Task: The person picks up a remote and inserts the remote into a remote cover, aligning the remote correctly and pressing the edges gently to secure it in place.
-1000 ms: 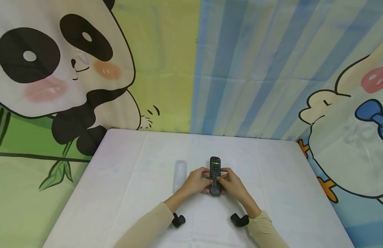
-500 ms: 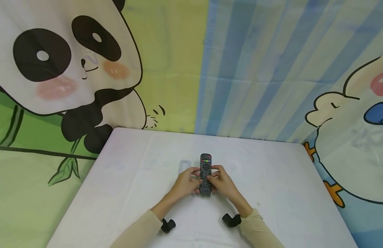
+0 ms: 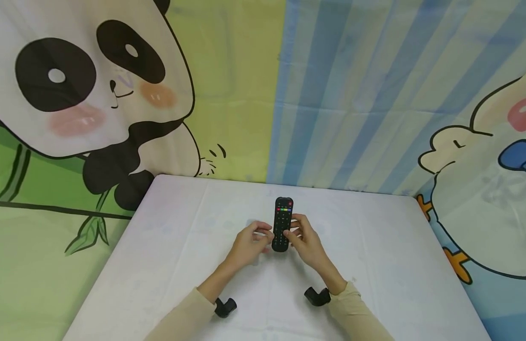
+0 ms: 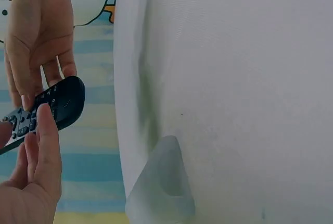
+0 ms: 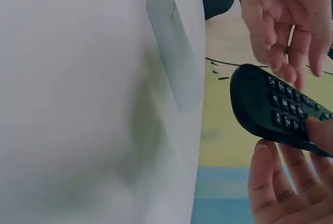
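My right hand holds a black remote control above the white table, its thumb on the button side and fingers behind. The remote tilts with its button face toward the head camera. My left hand is beside the remote's left edge with relaxed, slightly bent fingers. A gap shows between those fingers and the remote in the right wrist view. A long, translucent, rounded piece lies on the table, also visible in the left wrist view. In the head view my left hand mostly hides it.
The white-covered table reaches back to a cartoon-printed backdrop. Black wrist cameras sit at both sleeve cuffs, close above the tabletop.
The remote has risen and moved farther from me, out of a two-handed hold into my right hand. My left fingers have come off its edge. The head view has shifted slightly.
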Tool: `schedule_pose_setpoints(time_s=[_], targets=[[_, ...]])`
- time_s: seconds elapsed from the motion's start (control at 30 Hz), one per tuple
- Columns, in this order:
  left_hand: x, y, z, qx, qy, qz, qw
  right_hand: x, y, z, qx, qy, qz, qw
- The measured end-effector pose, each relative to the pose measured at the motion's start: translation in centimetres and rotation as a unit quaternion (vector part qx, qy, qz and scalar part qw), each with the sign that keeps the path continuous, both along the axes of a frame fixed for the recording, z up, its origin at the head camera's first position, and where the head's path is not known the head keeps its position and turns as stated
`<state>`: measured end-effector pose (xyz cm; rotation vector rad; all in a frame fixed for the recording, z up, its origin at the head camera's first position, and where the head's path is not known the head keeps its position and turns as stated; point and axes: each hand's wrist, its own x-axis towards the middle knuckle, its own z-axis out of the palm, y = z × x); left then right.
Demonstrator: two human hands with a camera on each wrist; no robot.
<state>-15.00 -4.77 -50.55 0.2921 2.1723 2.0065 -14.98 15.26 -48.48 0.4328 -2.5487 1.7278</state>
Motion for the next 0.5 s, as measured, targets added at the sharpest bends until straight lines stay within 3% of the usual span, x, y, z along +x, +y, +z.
schedule_pose_setpoints(time_s=[0.1, 0.2, 0.37, 0.5], targets=[[0.0, -0.1, 0.3, 0.043, -0.040, -0.015, 0.9981, 0.1, 0.2, 0.1, 0.022, 0.085, -0.002, 0.996], [-0.1, -0.2, 0.4, 0.071, -0.076, -0.032, 0.9941, -0.6, 0.8, -1.6, 0.027, 0.158, 0.000, 0.987], [-0.3, -0.1, 0.9, 0.100, -0.122, -0.050, 0.9863, -0.8, 1.1, -1.6, 0.052, 0.259, 0.025, 0.964], [-0.4, -0.1, 1.0, 0.135, -0.159, -0.055, 0.9765, -0.8, 1.3, -1.5, 0.098, 0.315, 0.042, 0.943]])
